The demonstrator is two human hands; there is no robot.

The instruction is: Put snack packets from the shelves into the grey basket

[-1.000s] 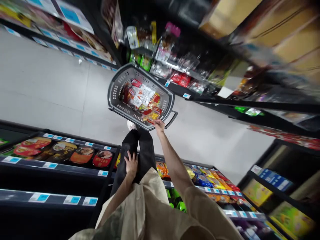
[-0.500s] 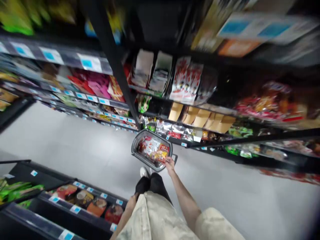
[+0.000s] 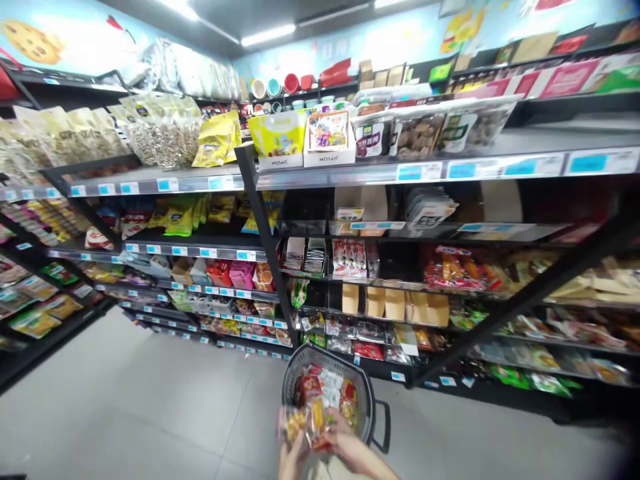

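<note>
Stocked shop shelves (image 3: 320, 177), grey basket (image 3: 370, 400) on the floor, left hand (image 3: 294, 457) grasping a clear packet (image 3: 295, 421), right hand (image 3: 343, 439) a red-and-yellow packet (image 3: 317, 417)

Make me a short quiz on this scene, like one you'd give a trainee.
1. Fill in: the left hand and right hand hold ____.
2. True or false: the basket is empty.
3. Which hand is nearer the basket's handle: (a) left or (b) right?

Key: 1. packets; 2. false, more packets lie inside; 3. b.
</note>
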